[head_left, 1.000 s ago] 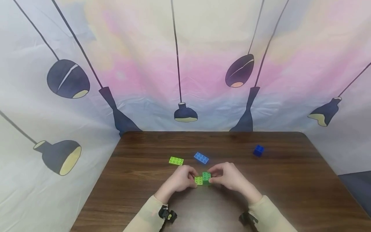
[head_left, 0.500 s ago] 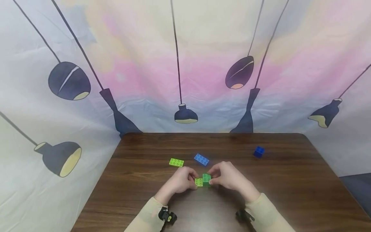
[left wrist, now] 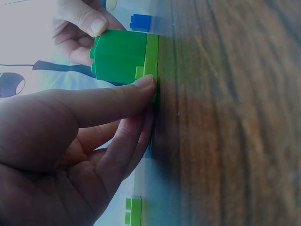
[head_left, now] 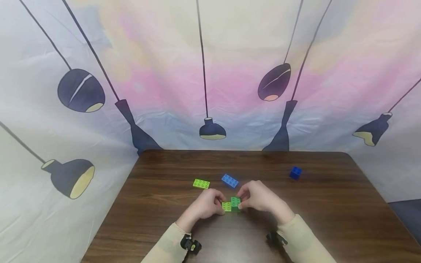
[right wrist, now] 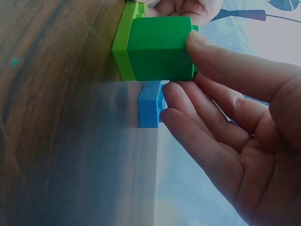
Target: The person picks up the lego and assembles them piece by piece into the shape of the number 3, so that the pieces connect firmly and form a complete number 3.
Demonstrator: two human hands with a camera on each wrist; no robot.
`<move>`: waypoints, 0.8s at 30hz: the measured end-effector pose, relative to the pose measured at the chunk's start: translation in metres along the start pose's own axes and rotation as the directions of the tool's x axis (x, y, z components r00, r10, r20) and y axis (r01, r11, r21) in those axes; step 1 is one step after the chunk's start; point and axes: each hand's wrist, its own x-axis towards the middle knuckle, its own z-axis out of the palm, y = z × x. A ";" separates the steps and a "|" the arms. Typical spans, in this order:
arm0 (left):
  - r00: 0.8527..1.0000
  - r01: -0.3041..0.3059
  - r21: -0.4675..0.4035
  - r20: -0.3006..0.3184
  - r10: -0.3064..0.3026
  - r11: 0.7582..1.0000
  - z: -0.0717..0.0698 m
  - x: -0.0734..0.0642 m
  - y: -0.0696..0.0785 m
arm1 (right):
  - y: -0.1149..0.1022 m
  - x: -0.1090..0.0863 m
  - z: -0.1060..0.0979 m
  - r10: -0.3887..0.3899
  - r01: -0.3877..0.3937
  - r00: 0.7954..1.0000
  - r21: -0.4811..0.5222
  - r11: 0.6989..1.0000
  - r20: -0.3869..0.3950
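A green block brick (head_left: 235, 202) sits on the right end of a flat lime brick (head_left: 226, 206), whose left studs show beside it. My left hand (head_left: 206, 204) pinches the lime brick's left end between thumb and fingers, low against the table. In the left wrist view the thumb (left wrist: 147, 81) presses on its near side. From the right, my right hand (head_left: 261, 198) pinches the green brick near its top. The right wrist view shows that thumb (right wrist: 200, 40) on the brick's upper edge, and the green brick's lower face meets the lime one.
Beyond my hands lie a second flat lime brick (head_left: 201, 183) and a flat light blue brick (head_left: 230, 180). Farther right stands a dark blue brick (head_left: 295, 173). The wooden table (head_left: 164, 226) ends at a patterned cloth (head_left: 171, 91) hanging behind.
My right hand and forearm have shifted slightly inward, the wrist a little higher, still gripping the green brick. The left hand and the bricks stay put; the head view has moved slightly.
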 end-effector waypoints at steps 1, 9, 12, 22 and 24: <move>1.000 0.000 0.002 0.000 0.000 1.000 0.000 0.000 0.000 | 0.001 0.000 0.000 0.001 -0.001 1.000 0.002 1.000 0.003; 1.000 -0.004 0.001 -0.002 0.004 1.000 -0.002 0.001 0.001 | 0.005 0.002 -0.001 0.007 -0.007 1.000 0.024 1.000 0.010; 1.000 -0.001 0.008 -0.002 0.001 1.000 -0.001 0.002 0.000 | 0.004 0.002 -0.003 0.003 -0.004 1.000 0.034 0.999 0.013; 1.000 -0.003 0.001 0.001 0.003 1.000 0.001 0.000 0.000 | 0.007 0.002 -0.002 -0.013 0.012 1.000 0.048 0.999 0.023; 1.000 -0.005 0.002 0.000 0.005 1.000 0.001 0.000 0.000 | 0.009 0.002 -0.002 -0.022 0.020 0.999 0.051 0.998 0.026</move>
